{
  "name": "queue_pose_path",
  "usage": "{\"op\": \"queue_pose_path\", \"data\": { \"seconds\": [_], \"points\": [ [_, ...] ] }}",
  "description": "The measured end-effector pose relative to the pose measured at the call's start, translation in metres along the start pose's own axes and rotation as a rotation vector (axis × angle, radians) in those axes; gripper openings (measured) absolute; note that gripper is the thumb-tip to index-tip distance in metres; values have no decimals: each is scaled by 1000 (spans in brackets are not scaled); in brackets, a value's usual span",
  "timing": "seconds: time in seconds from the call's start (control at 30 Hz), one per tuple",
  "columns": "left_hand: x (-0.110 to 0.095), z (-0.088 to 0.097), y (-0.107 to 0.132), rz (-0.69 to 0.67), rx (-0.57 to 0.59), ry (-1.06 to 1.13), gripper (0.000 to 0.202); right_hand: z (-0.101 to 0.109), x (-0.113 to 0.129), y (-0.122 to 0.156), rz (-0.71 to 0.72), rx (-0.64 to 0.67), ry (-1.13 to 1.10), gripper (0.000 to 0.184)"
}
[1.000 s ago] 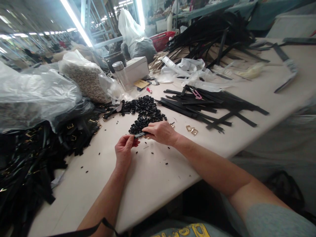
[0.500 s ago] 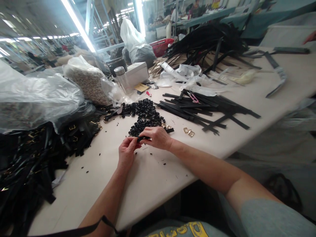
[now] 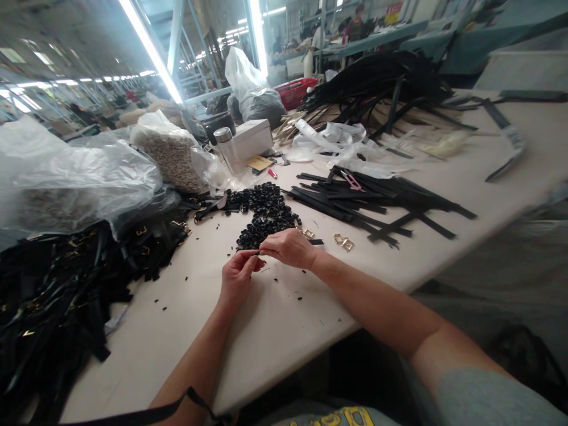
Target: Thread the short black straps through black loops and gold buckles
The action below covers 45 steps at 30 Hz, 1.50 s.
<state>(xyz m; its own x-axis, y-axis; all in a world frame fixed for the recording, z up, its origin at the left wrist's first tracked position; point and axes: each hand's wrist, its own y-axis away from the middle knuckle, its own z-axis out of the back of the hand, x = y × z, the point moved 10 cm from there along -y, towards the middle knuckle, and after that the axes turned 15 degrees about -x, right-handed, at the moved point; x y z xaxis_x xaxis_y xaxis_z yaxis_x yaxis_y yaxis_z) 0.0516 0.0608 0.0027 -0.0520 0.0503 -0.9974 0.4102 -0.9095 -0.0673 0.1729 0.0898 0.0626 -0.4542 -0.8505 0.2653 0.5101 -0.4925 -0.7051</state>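
My left hand (image 3: 236, 274) and my right hand (image 3: 289, 248) meet above the table, both closed with fingertips pinched together. Between them they grip a black strap (image 3: 316, 241), whose end sticks out past my right knuckles; most of it is hidden by the fingers. Just beyond the hands lies a heap of small black strap loops (image 3: 266, 214). Gold buckles (image 3: 344, 242) rest on the tabletop to the right, with others close behind my right hand.
Loose black straps (image 3: 346, 198) lie at right with pink-handled snips (image 3: 354, 181) on top. A dark pile of buckled straps (image 3: 57, 296) covers the left side. Plastic bags (image 3: 164, 154), a bottle (image 3: 226, 148) and a white box (image 3: 254, 137) stand behind. Black scissors (image 3: 212, 208) lie near the loops.
The view has shifted slightly, so everything sits a little further right. My fingers have drawn closer together, and less of the strap shows between them.
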Motion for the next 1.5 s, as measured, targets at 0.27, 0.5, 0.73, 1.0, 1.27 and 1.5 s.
{"op": "queue_pose_path", "data": {
  "seconds": [0.27, 0.5, 0.73, 1.0, 1.27, 1.5],
  "points": [
    [7, 5, 3, 131, -44, -29, 32, -4, 11, 3, 41, 32, 6, 26],
    [23, 3, 2, 311, -38, 199, 31, 8, 16, 2, 64, -122, -32, 22],
    [13, 3, 2, 237, 13, 102, 30, 3, 5, 0, -11, -99, -83, 16],
    [-38, 34, -57, -483, -29, -638, 9, 13, -45, -3, -218, -141, 18, 12],
    [-25, 28, -86, -451, 11, -768, 5, 12, -55, -2, -268, -134, 26, 8],
    [9, 29, -59, 214, -118, 42, 26, 18, -41, -4, -261, -212, -46, 10]
  ]
}}
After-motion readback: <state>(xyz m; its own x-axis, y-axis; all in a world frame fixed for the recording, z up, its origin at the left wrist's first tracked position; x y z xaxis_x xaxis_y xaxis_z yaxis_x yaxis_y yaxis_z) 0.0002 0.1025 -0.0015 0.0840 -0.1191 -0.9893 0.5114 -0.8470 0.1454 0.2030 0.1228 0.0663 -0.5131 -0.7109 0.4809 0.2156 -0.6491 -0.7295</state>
